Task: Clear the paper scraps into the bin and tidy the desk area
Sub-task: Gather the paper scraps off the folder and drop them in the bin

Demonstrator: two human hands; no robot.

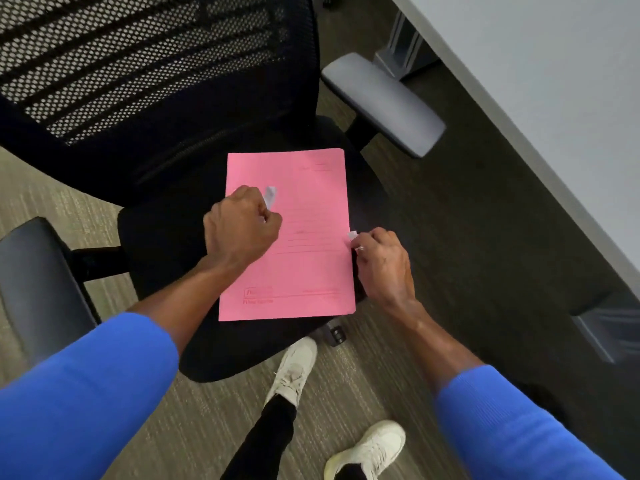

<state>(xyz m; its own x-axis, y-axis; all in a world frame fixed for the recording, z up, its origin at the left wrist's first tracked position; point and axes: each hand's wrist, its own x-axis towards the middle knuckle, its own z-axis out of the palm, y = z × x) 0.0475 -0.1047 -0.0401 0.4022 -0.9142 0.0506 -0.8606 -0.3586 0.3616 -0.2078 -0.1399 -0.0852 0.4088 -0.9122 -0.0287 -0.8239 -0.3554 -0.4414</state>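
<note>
Head view, looking down on a black office chair (166,216) with mesh backrest in the upper left of the frame and padded seat at centre. Item one: pink folder (304,271), lying flat on the seat, long axis running from bottom to top of the frame with a slight lean, printed label at its lower edge, nearest the person. Item two: white paper scrap (270,195), small and blurred, pinched in the closed fingers of the left hand (242,226), sticking up toward the top of the frame above the folder's left half. Item three: second white paper scrap (353,235), pinched between the fingers of the right hand (382,263) at the folder's right edge, pointing toward the left of the frame; its long axis cannot be told. Both forearms enter from the bottom corners in blue sleeves (86,396). Grey armrest (381,102) in the upper centre right; dark armrest (34,282) at the left edge. White counter (554,81) fills the upper right corner, well apart from the folder. Two white shoes (294,368) stand on striped carpet (214,417) below the seat, at the bottom centre.
</note>
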